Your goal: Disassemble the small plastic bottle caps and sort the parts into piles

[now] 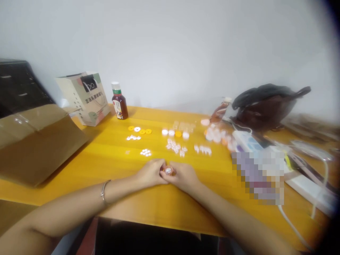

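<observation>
My left hand and my right hand meet near the front of the table, fingers closed around a small round orange piece with a white, marked disc on top. Its sides are mostly hidden by my fingers. Just beyond my left hand lies a cluster of small white pieces. Past my right hand are several flat white pieces with reddish marks and a row of small white parts. Farther back stand a row of white and orange caps and a row of yellow and white discs.
On the left are an open cardboard box, a paper bag and a dark bottle. To the right lie a blurred cap pile, a tilted bottle, a dark bag, a power strip and cables.
</observation>
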Available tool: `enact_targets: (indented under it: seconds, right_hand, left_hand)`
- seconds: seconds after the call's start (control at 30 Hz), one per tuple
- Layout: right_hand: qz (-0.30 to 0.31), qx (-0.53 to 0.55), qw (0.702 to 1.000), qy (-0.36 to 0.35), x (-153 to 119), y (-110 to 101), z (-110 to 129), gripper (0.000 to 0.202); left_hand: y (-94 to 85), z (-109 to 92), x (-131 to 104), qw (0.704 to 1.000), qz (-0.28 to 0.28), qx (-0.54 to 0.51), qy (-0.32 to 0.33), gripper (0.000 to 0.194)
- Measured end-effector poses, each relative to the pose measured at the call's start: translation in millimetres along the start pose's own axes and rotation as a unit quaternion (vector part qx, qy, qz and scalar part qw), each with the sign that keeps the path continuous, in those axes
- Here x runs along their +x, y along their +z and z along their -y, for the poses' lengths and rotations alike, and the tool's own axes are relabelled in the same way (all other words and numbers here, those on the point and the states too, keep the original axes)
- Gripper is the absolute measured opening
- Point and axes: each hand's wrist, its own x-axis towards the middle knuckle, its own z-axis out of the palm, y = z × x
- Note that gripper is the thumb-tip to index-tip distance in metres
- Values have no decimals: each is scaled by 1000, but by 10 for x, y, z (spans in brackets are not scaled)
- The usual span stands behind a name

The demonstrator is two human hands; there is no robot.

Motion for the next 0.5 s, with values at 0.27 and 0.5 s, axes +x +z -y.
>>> enact_targets:
  seconds: [0.27, 0.5]
  right_hand:
    - [23, 7, 997, -73, 42, 28, -51, 19]
    - [75, 95, 982, -145, 54, -91, -155, 8]
  left_hand:
    - [-78, 30, 38, 997, 60, -46, 17, 22]
    - [-142, 51, 53, 993, 95, -53, 37, 20]
